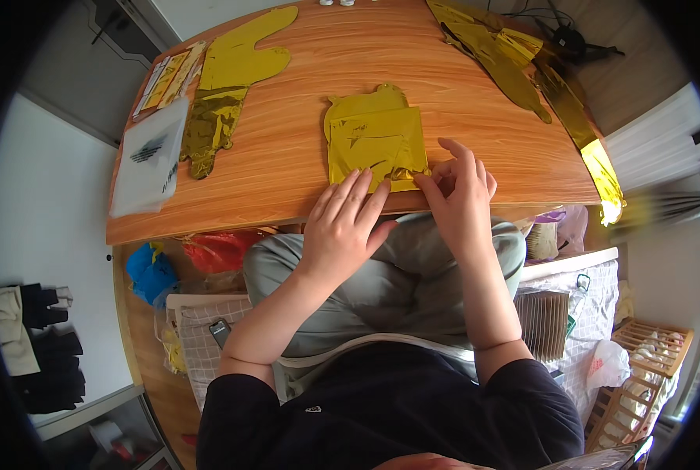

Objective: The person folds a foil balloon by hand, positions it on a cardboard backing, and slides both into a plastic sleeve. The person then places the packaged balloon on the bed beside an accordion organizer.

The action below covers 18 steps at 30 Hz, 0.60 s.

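A gold foil balloon (375, 129), deflated and folded into a flat squarish packet, lies on the wooden table near its front edge. My left hand (340, 227) rests on the packet's near left edge, fingers stretched out and pressing down flat. At the near right corner, my right hand (461, 200) has its thumb and a finger closed on the crinkled foil edge, the index finger raised above. The foil between the two hands is wrinkled; just what the right fingertips pinch is partly hidden.
Another flat gold foil balloon (236, 59) lies at the table's left, beside a translucent plastic bag (152, 157) and some printed packets (170, 78). More gold foil (495, 59) stretches along the right edge, one strip hanging over. A black cable device (571, 41) stands behind it.
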Tool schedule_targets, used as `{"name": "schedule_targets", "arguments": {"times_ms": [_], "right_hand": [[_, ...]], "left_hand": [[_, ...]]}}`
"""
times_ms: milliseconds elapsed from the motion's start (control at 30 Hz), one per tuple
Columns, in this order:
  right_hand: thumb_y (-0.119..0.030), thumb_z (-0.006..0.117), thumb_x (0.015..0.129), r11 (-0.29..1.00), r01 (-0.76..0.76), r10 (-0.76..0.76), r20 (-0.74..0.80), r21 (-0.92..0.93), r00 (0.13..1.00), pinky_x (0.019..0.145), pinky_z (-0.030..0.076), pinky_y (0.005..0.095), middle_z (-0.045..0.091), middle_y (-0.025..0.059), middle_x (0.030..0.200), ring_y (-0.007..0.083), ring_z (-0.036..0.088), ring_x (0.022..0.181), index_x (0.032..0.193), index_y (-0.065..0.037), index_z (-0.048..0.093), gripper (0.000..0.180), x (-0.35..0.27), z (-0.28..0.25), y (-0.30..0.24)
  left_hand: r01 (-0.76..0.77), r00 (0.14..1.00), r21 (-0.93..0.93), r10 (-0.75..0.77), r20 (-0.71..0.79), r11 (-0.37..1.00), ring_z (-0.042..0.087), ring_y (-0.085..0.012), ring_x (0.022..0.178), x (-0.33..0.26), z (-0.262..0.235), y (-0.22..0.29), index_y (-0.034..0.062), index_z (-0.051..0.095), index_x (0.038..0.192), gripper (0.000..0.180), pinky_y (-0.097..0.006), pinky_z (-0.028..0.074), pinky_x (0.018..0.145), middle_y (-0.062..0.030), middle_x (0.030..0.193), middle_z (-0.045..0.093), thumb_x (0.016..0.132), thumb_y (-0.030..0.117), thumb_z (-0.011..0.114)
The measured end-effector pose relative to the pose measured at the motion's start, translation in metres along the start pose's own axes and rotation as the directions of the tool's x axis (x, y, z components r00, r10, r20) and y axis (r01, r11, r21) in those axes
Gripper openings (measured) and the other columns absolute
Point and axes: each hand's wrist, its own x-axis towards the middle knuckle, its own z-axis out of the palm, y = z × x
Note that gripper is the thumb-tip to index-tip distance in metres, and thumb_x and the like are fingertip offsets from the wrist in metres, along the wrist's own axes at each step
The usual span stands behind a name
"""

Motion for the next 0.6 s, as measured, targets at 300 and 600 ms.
{"name": "schedule_targets", "arguments": {"times_ms": [300,600], "right_hand": [[-0.018,0.086,0.084,0.999,-0.018,0.017,-0.026,-0.051,1.000,0.102,0.037,0.0390,0.065,-0.0013,0.087,0.0193,0.061,0.095,0.133,-0.010,0.062,0.055,-0.009,-0.001,-0.004],[-0.014,0.081,0.088,0.994,-0.049,0.047,0.031,0.097,0.998,0.092,0.049,0.0402,0.064,0.0076,0.096,0.0259,0.063,0.096,0.126,-0.005,0.066,0.042,0.000,-0.009,0.002]], "left_hand": [[-0.014,1.000,0.004,0.014,-0.007,1.000,0.060,-0.0306,0.131,-0.004,-0.003,-0.002,0.0164,0.067,0.138,0.054,-0.047,0.049,0.107,-0.0150,0.140,0.063,0.089,0.036,0.079],[0.012,0.999,-0.026,-0.013,-0.045,1.000,0.061,-0.0309,0.129,-0.010,0.000,-0.002,0.0148,0.068,0.135,0.050,-0.047,0.050,0.107,-0.0150,0.138,0.065,0.090,0.032,0.078]]}}
